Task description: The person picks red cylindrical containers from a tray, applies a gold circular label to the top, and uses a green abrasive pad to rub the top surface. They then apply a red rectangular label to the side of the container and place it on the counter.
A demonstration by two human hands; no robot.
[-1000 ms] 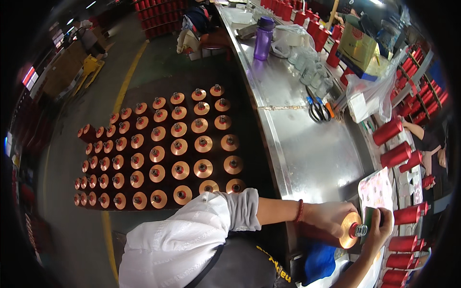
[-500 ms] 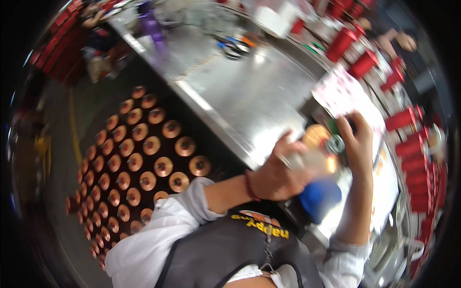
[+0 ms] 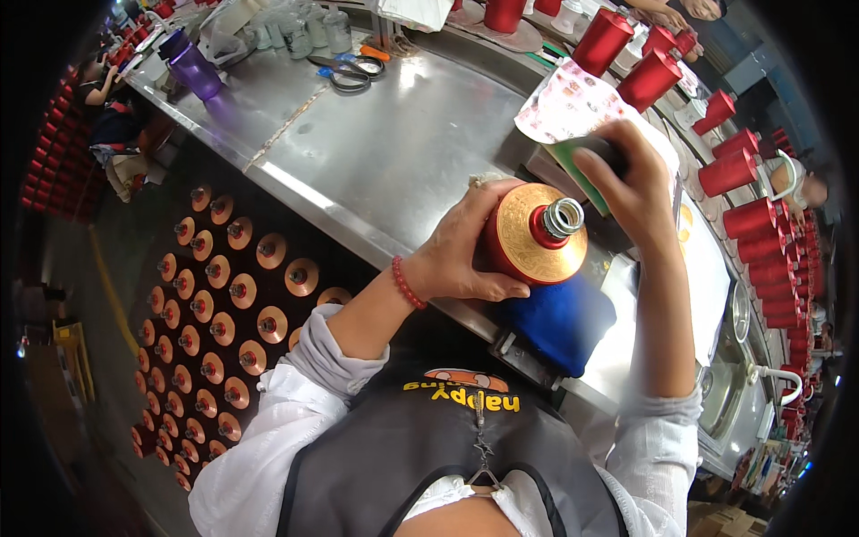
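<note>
My left hand [image 3: 470, 242] is closed around a red bottle [image 3: 519, 224] with an embossed gold shoulder. Its bare, threaded glass neck [image 3: 564, 217] tilts toward my right side, with no cap on it. Above and right of that neck, my right hand [image 3: 633, 170] is closed on a blurred block [image 3: 582, 174], green on one face and dark on the other. What kind of thing this block is, I cannot make out. Just below the bottle is a rounded blue object [image 3: 564, 327], smeared by motion. White patterned paper [image 3: 564, 103] lies beyond my right hand.
A steel table [image 3: 394, 143] carries scissors [image 3: 349, 76], a purple bottle [image 3: 190, 67] and glass jars [image 3: 335, 31]. Many gold-topped bottles [image 3: 215, 327] stand low at the left. Red bottles [image 3: 752, 219] line a curved conveyor at the right, with other people beyond.
The view has swung, and the bottle shows plainly in my left hand, which earlier was a blur over it. My right hand has drawn away from the neck, up and to the right.
</note>
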